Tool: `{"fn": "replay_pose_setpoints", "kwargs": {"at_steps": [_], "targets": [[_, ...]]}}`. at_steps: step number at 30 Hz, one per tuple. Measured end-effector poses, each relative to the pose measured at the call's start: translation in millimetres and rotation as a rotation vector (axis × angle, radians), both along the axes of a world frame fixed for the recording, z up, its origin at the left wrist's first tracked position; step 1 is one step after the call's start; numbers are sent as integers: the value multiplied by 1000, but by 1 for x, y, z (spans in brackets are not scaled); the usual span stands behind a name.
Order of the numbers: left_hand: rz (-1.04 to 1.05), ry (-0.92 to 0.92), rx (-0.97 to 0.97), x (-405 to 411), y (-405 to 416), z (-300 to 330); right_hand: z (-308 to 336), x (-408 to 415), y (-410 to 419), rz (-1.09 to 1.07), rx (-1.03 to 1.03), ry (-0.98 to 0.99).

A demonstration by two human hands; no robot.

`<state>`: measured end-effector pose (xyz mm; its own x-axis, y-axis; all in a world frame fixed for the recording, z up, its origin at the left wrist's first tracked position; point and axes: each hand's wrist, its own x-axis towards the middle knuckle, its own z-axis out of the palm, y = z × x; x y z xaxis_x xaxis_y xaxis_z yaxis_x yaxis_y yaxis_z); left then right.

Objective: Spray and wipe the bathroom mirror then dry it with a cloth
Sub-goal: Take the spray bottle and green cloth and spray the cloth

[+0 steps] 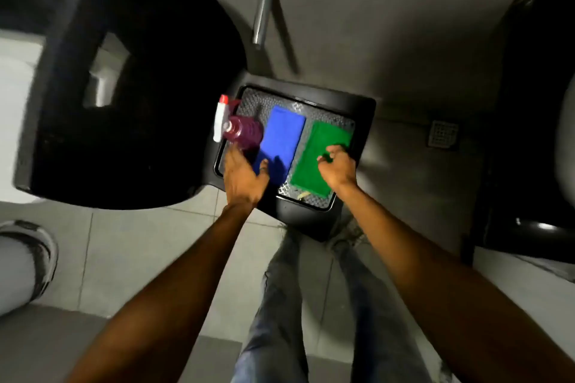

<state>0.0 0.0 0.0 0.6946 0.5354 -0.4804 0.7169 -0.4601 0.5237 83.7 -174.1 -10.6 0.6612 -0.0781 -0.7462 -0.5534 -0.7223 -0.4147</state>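
A black tray (364, 121) with a patterned mat holds three things side by side. A purple spray bottle (244, 133) with a white and red trigger head stands at its left, a folded blue cloth (282, 137) lies in the middle, and a folded green cloth (314, 165) lies at the right. My left hand (243, 179) is open with fingers spread, just below the bottle and over the blue cloth's near corner. My right hand (339, 168) rests on the green cloth's right side with its fingers curled into the fabric. The mirror is not in view.
A large black rounded fixture (140, 109) overhangs the tray's left side. A metal pipe (263, 6) sticks out of the grey wall above. A floor drain (443, 134) sits to the right, with another black fixture (529, 134) beyond. My jeans-clad legs (280, 305) stand on grey tiles.
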Motion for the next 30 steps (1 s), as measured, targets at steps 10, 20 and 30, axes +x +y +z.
{"fn": "replay_pose_setpoints", "kwargs": {"at_steps": [10,20,30], "targets": [[291,-499,-179,34,56,-57,-77,-14,41,-231,-332,-77],[114,-525,-161,57,74,-63,-98,-26,53,-480,-417,-108],[30,-491,-43,74,67,-42,-90,-14,37,-726,286,41]]}}
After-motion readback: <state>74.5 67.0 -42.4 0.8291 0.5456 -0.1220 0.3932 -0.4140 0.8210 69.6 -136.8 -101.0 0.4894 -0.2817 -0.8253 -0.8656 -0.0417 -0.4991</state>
